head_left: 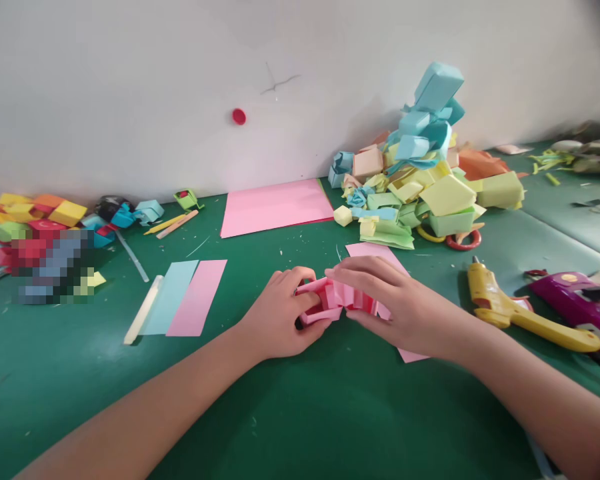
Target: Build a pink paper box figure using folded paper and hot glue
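Both of my hands meet over a folded pink paper piece (pixel 329 297) at the middle of the green table. My left hand (pixel 289 313) grips its left side, with fingers at the rim and inside the fold. On the other side my right hand (pixel 390 293) closes its fingers and thumb round the paper's right end. Part of the folded paper is hidden by my fingers. Under and behind my right hand lies a flat pink paper strip (pixel 413 357). To the left rest a light blue strip (pixel 167 300) and another pink strip (pixel 200 297), beside a cream-coloured roll or stick (pixel 144 310).
A stack of pink sheets (pixel 277 208) lies by the wall. Behind right rises a heap of folded paper boxes (pixel 447 193), with red-handled scissors (pixel 463 240) under it. A yellow glue gun (pixel 525 313) and a purple tool (pixel 575 303) lie right. Colourful paper boxes (pixel 45 213) are far left.
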The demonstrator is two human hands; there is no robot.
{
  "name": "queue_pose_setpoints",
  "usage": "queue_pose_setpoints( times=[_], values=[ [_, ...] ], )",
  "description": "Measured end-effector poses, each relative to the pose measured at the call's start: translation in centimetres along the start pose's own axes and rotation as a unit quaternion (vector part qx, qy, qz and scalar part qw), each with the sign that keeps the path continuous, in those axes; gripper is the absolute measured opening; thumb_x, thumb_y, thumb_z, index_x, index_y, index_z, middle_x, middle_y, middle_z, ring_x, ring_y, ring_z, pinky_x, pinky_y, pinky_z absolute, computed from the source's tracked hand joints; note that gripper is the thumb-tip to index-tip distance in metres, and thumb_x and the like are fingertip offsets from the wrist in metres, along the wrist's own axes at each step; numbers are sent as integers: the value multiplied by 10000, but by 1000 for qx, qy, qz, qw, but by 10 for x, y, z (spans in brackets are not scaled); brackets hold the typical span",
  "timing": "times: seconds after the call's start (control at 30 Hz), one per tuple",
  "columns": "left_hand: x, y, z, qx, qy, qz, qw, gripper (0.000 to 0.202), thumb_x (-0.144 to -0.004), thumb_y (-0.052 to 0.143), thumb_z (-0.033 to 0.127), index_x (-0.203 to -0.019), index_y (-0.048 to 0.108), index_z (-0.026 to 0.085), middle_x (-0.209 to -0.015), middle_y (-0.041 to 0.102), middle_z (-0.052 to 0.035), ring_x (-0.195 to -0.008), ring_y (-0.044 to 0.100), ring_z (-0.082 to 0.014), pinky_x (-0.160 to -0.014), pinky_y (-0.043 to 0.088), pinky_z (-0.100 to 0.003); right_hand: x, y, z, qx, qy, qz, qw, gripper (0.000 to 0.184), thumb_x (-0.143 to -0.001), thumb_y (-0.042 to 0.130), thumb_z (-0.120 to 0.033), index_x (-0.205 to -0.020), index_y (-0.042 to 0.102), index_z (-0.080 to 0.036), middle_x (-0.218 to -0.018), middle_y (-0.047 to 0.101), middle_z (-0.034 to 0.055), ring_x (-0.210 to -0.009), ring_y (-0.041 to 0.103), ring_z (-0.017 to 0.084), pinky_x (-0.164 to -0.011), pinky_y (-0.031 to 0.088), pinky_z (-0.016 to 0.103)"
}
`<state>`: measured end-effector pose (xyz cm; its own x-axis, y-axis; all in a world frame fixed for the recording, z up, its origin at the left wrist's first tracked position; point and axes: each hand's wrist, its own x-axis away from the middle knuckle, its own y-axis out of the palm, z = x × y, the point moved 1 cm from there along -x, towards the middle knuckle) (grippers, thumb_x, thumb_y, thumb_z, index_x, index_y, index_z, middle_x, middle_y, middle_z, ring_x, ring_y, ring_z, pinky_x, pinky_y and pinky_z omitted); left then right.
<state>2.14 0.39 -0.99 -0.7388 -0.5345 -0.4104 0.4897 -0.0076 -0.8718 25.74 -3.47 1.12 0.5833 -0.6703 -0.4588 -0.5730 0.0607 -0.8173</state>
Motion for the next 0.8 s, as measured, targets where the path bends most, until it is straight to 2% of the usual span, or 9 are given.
queue_pose_setpoints(
  times=[0.33, 0.57, 0.8],
  values=[
    [0, -1, -2, -15, -4, -7, 1000, 240, -945, 625, 415, -860, 682, 197, -1241, 627, -111, -1102, 627, -269, -893, 451, -446, 0, 1, 0, 7, 13, -13, 1000, 523, -973, 554, -152, -1467, 442, -281, -1373, 573, 131, -1300, 565, 308, -1024, 564, 511],
    [1, -1, -3, -18, -6, -5, 1000, 231, -948, 639, 417, -875, 684, 203, -1224, 670, -91, -1134, 639, -273, -890, 425, -444, 0, 1, -1, -5, 17, -25, 1000, 644, -957, 562, -127, -1536, 369, -334, -1377, 576, 112, -1302, 554, 305, -1019, 560, 514],
    [2, -3, -4, -17, -9, -7, 1000, 221, -943, 649, 424, -914, 709, 213, -1242, 671, -87, -1145, 639, -279, -922, 438, -443, 1, 1, -1, -11, 19, -32, 999, 609, -965, 550, -123, -1518, 389, -322, -1388, 562, 116, -1317, 527, 305, -1034, 545, 533]
  ],
)
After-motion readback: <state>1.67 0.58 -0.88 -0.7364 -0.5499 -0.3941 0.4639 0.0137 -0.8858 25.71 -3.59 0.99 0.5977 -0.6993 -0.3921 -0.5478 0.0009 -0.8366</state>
